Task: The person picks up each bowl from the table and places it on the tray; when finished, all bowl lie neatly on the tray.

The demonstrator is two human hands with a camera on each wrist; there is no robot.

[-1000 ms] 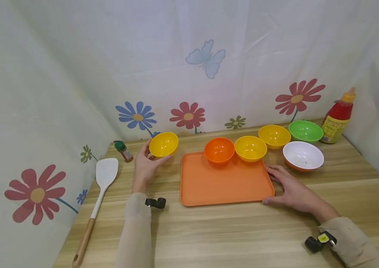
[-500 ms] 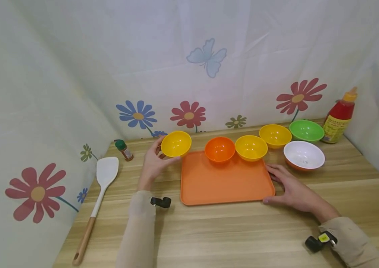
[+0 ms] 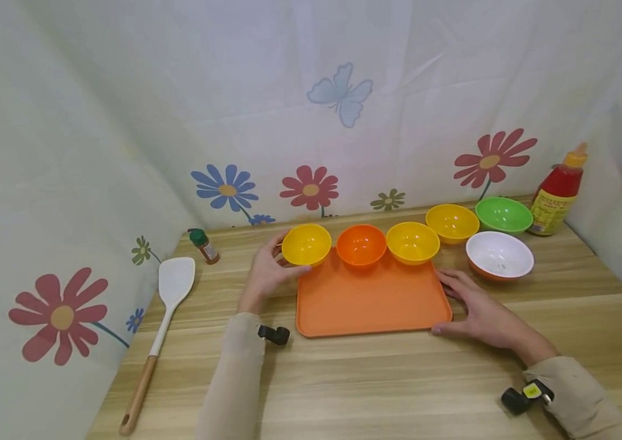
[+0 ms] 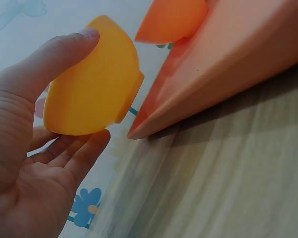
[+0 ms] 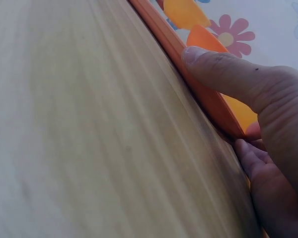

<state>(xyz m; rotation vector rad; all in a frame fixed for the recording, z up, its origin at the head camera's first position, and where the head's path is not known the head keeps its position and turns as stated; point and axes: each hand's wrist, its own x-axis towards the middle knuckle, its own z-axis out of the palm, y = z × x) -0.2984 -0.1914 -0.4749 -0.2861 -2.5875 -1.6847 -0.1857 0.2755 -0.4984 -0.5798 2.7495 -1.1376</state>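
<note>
A yellow bowl (image 3: 306,245) is in my left hand (image 3: 271,272), pinched between the thumb and the fingers. It is over the back left corner of the orange tray (image 3: 371,305), close beside the orange bowl (image 3: 361,247). In the left wrist view the yellow bowl (image 4: 92,82) is tilted in the frame, thumb on one side and fingertips at the rim. My right hand (image 3: 487,318) holds the tray's right end, thumb at the front corner and fingers along the side. Another yellow bowl (image 3: 413,244) sits at the tray's back right, next to the orange bowl.
Right of the tray are a third yellow bowl (image 3: 452,223), a green bowl (image 3: 503,215), a white-lined bowl (image 3: 499,255) and a red sauce bottle (image 3: 555,195). On the left lie a white spatula (image 3: 167,305) with a wooden handle and a small green-capped bottle (image 3: 203,245).
My left hand has carried the yellow bowl rightward from left of the tray to its back left corner, lowering slightly at the end. The right hand has stayed on the tray.
</note>
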